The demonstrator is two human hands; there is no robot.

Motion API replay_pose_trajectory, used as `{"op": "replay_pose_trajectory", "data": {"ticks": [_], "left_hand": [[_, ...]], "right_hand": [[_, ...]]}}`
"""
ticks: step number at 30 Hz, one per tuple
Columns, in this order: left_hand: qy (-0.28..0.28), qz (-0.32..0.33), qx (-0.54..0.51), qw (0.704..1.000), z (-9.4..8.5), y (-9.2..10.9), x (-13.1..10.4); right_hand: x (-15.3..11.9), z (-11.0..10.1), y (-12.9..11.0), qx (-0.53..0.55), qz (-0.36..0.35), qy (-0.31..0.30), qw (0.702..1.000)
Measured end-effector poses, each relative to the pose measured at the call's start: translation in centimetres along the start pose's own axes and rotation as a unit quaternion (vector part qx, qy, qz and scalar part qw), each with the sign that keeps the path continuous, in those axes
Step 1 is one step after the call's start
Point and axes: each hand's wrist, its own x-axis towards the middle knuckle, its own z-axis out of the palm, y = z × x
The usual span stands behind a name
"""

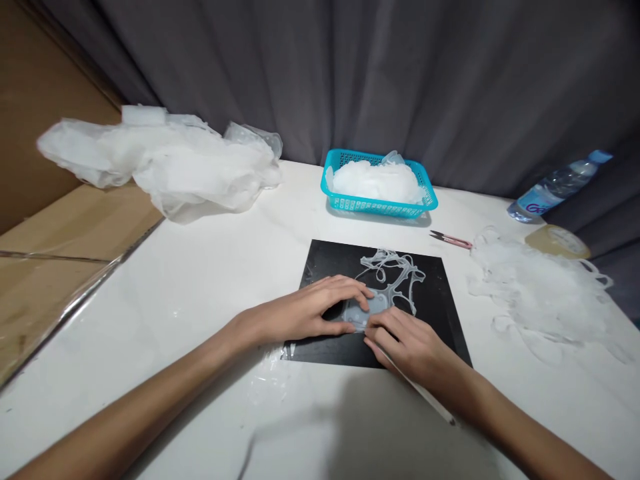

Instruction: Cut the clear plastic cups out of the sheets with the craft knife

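A translucent, flat plastic-like piece with rounded dots lies on a black mat. My left hand holds it down, thumb at its near edge and fingertips on its far side. My right hand is closed around a thin white pen-like stick, whose dark-tipped end points back toward me. The stick's other end is hidden under my right fingers, at the piece's near right edge. Thin, curling translucent trimmings spread over the mat behind the piece, seemingly joined to it.
Behind the mat stands a blue basket of whitish translucent pieces. Pink-handled thread snips, a heap of clear scraps, a yellowish round-labelled item and a water bottle are at right. White plastic bags lie at back left, beside cardboard.
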Motion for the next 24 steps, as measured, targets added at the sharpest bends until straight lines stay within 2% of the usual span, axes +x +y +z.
{"op": "replay_pose_trajectory", "data": {"ticks": [2, 4, 7, 9, 11, 13, 17, 20, 24], "left_hand": [[0.010, -0.001, 0.006, 1.000, 0.0, 0.5, -0.1], [0.046, -0.023, 0.032, 0.998, 0.0, 1.3, -0.2], [0.127, -0.155, 0.087, 0.976, -0.2, 2.9, -0.6], [0.115, -0.248, 0.061, 0.960, 0.0, 3.8, -0.7], [0.070, -0.290, -0.027, 0.954, 0.6, 4.2, -0.6], [0.067, -0.292, -0.133, 0.945, 1.6, 4.3, -0.2], [0.133, -0.282, -0.269, 0.911, 3.3, 3.5, 0.6], [0.140, -0.276, -0.287, 0.907, 3.8, 3.0, 0.7], [0.158, -0.253, -0.255, 0.920, 3.8, 2.9, 0.5]], "right_hand": [[-0.1, -0.1, 0.0, 0.014, 0.000, -0.011, 1.000], [-0.1, -0.3, 0.0, 0.023, 0.005, -0.004, 1.000], [0.2, -0.5, -0.2, 0.027, 0.042, 0.037, 0.998], [0.5, -0.5, -0.3, 0.036, 0.074, 0.070, 0.994], [0.6, -0.4, -0.4, 0.047, 0.096, 0.101, 0.989], [0.7, -0.3, -0.4, 0.059, 0.104, 0.123, 0.985], [0.7, 0.0, -0.7, 0.064, 0.109, 0.116, 0.985], [0.8, 0.0, -0.9, 0.053, 0.110, 0.107, 0.987], [1.0, 0.0, -0.8, 0.023, 0.114, 0.112, 0.987]]}}
